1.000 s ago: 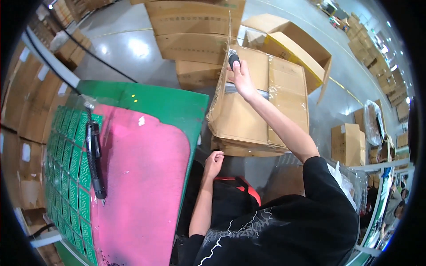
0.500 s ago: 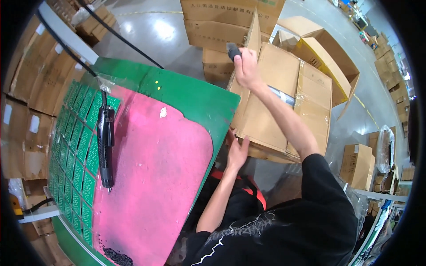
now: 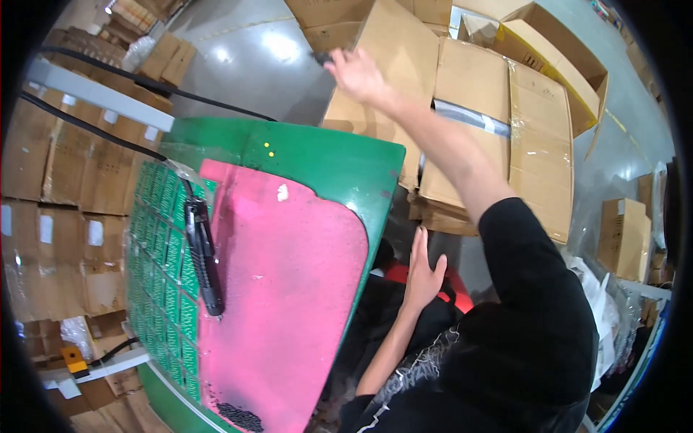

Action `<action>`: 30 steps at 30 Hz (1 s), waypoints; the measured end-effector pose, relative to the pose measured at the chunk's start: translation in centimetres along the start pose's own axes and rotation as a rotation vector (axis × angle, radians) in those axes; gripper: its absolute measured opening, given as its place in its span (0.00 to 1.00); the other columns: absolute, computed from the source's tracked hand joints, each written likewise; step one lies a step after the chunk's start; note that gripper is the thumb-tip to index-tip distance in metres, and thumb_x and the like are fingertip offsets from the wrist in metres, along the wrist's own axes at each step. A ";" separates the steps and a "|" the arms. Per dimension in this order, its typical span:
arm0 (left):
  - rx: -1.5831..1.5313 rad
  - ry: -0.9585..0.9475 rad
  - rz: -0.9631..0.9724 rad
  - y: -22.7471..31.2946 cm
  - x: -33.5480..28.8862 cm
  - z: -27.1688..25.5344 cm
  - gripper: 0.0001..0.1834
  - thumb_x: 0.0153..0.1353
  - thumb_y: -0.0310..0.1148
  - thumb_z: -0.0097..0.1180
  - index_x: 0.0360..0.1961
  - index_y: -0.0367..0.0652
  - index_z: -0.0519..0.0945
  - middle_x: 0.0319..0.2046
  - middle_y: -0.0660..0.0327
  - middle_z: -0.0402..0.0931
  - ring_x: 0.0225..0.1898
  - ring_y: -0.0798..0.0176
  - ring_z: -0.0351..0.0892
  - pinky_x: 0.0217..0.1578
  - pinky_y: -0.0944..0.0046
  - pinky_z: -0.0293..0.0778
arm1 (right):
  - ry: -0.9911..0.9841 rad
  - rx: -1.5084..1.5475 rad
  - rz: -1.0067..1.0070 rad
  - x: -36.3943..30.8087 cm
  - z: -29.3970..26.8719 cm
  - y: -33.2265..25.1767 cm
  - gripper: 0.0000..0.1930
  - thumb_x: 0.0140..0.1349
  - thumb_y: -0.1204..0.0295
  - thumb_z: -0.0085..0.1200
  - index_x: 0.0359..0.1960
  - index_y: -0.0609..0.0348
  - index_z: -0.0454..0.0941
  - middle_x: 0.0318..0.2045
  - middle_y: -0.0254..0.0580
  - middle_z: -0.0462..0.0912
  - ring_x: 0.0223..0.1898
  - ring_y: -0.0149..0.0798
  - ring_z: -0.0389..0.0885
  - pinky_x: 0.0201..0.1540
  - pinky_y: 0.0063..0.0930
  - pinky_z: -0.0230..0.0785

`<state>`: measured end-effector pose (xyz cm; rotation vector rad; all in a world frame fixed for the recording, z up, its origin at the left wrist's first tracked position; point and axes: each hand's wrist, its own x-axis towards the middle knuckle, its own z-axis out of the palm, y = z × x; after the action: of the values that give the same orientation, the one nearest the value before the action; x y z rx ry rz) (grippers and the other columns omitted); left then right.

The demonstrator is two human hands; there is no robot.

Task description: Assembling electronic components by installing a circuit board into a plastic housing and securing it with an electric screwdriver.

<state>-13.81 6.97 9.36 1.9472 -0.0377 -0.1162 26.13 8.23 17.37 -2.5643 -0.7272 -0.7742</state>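
Observation:
My right hand (image 3: 359,76) is raised over the left side of a brown cardboard carton (image 3: 473,76), its fingers closed on a small dark object (image 3: 320,57) whose kind I cannot make out. Below the hand, a large flap (image 3: 395,61) of the carton leans out to the left. A strip of silvery tape (image 3: 473,117) crosses the carton's top under my right forearm. My left hand (image 3: 424,276) is held apart from the carton, just below its near edge. Its fingers are straight, the thumb stands out, and nothing is in it.
To the left, a green table (image 3: 325,151) bears a pink mat (image 3: 289,281), green circuit boards (image 3: 162,252), a black electric screwdriver (image 3: 204,256) and small black screws (image 3: 240,417). An open carton (image 3: 556,61) stands at the far right. More cartons (image 3: 86,159) are stacked at left.
My right hand has moved left and away with the dark object. The carton's flap has swung out to the left. My left hand has come off the carton's near edge toward me.

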 end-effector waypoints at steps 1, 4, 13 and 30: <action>0.014 -0.046 0.004 -1.6 -1.3 -0.1 0.36 0.65 0.30 0.56 0.71 0.33 0.56 0.71 0.42 0.54 0.71 0.48 0.57 0.68 0.53 0.58 | 0.056 0.083 0.078 -1.2 1.8 -0.4 0.15 0.72 0.61 0.44 0.44 0.63 0.70 0.34 0.51 0.82 0.39 0.52 0.79 0.49 0.43 0.67; -0.084 -0.067 -0.220 -4.8 -4.3 -0.9 0.27 0.66 0.29 0.55 0.65 0.35 0.68 0.63 0.46 0.69 0.62 0.53 0.71 0.60 0.59 0.69 | 0.258 0.189 0.062 -6.3 6.5 1.1 0.16 0.72 0.61 0.43 0.48 0.63 0.70 0.44 0.58 0.79 0.48 0.57 0.77 0.57 0.47 0.65; -0.424 -0.091 -0.459 -7.8 -3.4 -2.9 0.19 0.73 0.33 0.48 0.61 0.35 0.73 0.51 0.53 0.81 0.51 0.64 0.79 0.49 0.66 0.74 | -0.372 0.478 0.444 -17.4 0.7 7.7 0.16 0.70 0.65 0.47 0.49 0.66 0.71 0.47 0.63 0.75 0.51 0.62 0.73 0.54 0.52 0.66; -0.586 -0.127 -0.504 -7.0 -1.8 -2.5 0.17 0.72 0.29 0.47 0.59 0.38 0.74 0.45 0.58 0.83 0.44 0.68 0.81 0.42 0.69 0.75 | -0.279 -0.226 0.738 -23.3 -18.0 16.1 0.19 0.74 0.58 0.36 0.43 0.66 0.67 0.34 0.64 0.82 0.41 0.65 0.79 0.48 0.57 0.65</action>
<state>-15.61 11.99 3.91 1.3254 0.3673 -0.5246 11.30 -21.70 14.64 -2.8541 0.2764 -0.2650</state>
